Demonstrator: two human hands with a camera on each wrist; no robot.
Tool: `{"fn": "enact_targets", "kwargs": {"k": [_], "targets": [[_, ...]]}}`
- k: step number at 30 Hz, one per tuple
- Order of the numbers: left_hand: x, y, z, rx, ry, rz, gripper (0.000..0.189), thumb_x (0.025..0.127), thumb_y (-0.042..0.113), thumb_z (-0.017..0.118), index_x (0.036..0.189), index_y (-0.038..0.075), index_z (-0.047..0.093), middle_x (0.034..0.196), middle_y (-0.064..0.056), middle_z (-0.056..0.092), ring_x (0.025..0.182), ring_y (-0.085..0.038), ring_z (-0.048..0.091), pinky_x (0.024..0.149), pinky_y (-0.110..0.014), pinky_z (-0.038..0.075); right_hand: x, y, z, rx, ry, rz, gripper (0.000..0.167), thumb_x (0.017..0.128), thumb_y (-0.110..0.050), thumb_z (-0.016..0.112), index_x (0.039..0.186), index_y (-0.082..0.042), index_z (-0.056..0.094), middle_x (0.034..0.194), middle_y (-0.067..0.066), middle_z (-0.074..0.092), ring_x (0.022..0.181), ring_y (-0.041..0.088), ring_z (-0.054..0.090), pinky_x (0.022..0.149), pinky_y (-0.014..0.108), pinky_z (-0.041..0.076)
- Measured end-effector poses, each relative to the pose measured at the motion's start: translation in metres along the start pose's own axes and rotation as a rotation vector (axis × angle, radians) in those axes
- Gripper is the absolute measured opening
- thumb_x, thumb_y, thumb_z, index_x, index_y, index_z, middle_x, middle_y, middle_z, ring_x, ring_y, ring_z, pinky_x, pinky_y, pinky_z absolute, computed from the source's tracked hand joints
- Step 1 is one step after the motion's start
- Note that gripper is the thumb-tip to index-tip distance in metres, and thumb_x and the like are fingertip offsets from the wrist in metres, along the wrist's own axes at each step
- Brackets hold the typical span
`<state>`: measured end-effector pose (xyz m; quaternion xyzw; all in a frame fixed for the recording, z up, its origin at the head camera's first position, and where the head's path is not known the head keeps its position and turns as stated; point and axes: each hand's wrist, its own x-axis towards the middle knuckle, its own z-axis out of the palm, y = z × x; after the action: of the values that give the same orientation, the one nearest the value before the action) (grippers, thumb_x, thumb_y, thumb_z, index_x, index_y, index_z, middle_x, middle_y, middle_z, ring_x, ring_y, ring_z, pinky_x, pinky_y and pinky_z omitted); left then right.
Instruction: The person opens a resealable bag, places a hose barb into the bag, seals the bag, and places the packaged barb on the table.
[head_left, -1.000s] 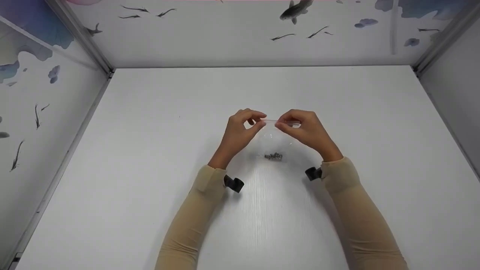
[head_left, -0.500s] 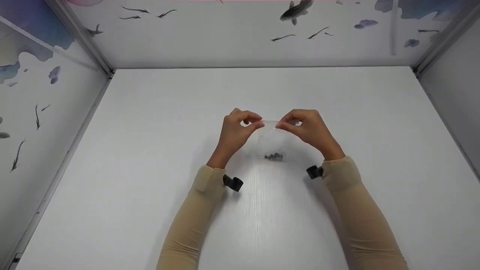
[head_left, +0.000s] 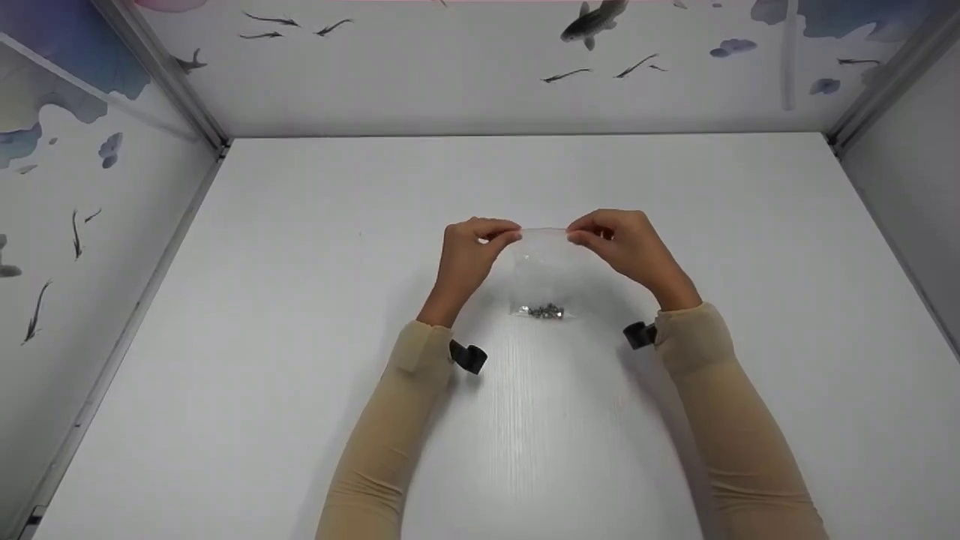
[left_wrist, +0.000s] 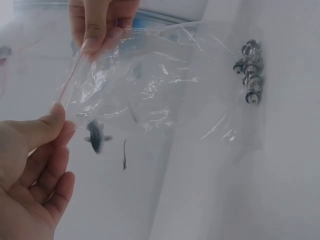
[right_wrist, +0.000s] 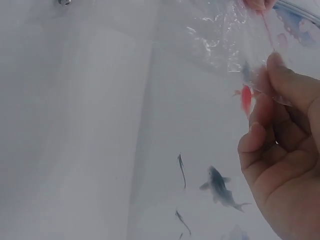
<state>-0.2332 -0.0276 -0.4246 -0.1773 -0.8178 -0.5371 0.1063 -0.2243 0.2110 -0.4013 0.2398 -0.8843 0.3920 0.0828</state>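
Observation:
A clear plastic zip bag (head_left: pixel 544 270) hangs upright between both hands, its top edge with a thin red line (left_wrist: pixel 71 80) stretched from one to the other. My left hand (head_left: pixel 469 255) pinches the top left corner between thumb and forefinger. At the opposite corner, my right hand (head_left: pixel 626 247) pinches the edge the same way. Several small shiny metal parts, like screws or fittings (left_wrist: pixel 251 72), are gathered at the bag's bottom; their exact kind is hard to tell. In the right wrist view the bag (right_wrist: pixel 215 40) is partly cut off by the frame.
The white tabletop (head_left: pixel 300 300) spreads around the hands. Behind it stands a white back panel (head_left: pixel 420 90) printed with fish, and a printed side panel (head_left: pixel 90 225) rises at the left. Black wrist cameras (head_left: pixel 469 358) sit on both sleeves.
My right hand has moved to the right and slightly up, and the left slightly left and up. The bag's top edge is now wider between them, and the bag looks flatter.

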Motion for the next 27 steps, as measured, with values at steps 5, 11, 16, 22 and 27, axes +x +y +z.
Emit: {"fn": "enact_targets", "kwargs": {"k": [5,11,16,22,27], "targets": [[0.006,-0.006,0.003,0.046,0.005,-0.042,0.019,0.091,0.013,0.066,0.106,0.005,0.074,0.100,-0.007,0.074,0.088,-0.015,0.065,0.080,-0.024,0.050,0.007,0.007,0.001,-0.012,-0.041,0.060,0.019,0.092,-0.013,0.065,0.108,-0.004,0.072,0.097,0.010,0.072,0.070,0.014,0.053,0.061,0.015,0.042],[0.013,-0.015,0.006,0.041,0.006,-0.107,0.023,0.093,0.010,0.063,0.114,0.003,0.070,0.103,-0.010,0.072,0.088,-0.015,0.068,0.077,-0.022,0.052,0.020,0.013,0.010,0.015,-0.056,0.216,0.021,0.093,-0.011,0.063,0.111,-0.003,0.070,0.099,0.014,0.070,0.080,0.019,0.062,0.068,0.017,0.047],[0.018,-0.021,0.007,0.056,-0.020,-0.155,0.028,0.095,0.011,0.060,0.121,0.003,0.066,0.107,-0.010,0.071,0.091,-0.016,0.067,0.079,-0.024,0.052,0.026,0.020,0.019,0.048,-0.065,0.286,0.025,0.095,-0.013,0.060,0.117,-0.003,0.067,0.105,0.015,0.069,0.086,0.022,0.063,0.073,0.023,0.048],[0.022,-0.030,0.005,0.034,-0.147,-0.274,0.037,0.099,0.018,0.054,0.136,0.011,0.056,0.127,-0.006,0.063,0.115,-0.016,0.060,0.097,-0.025,0.046,0.028,0.035,0.028,0.135,-0.115,0.357,0.038,0.099,-0.014,0.054,0.135,-0.004,0.053,0.123,0.014,0.064,0.099,0.023,0.060,0.080,0.026,0.049],[0.025,-0.039,0.003,-0.109,-0.254,-0.397,0.045,0.103,0.030,0.044,0.146,0.016,0.042,0.144,-0.003,0.050,0.126,-0.015,0.053,0.105,-0.027,0.040,0.028,0.046,0.034,0.316,-0.150,0.450,0.047,0.101,-0.019,0.050,0.145,-0.005,0.041,0.142,0.013,0.050,0.116,0.027,0.056,0.096,0.038,0.047]]}}
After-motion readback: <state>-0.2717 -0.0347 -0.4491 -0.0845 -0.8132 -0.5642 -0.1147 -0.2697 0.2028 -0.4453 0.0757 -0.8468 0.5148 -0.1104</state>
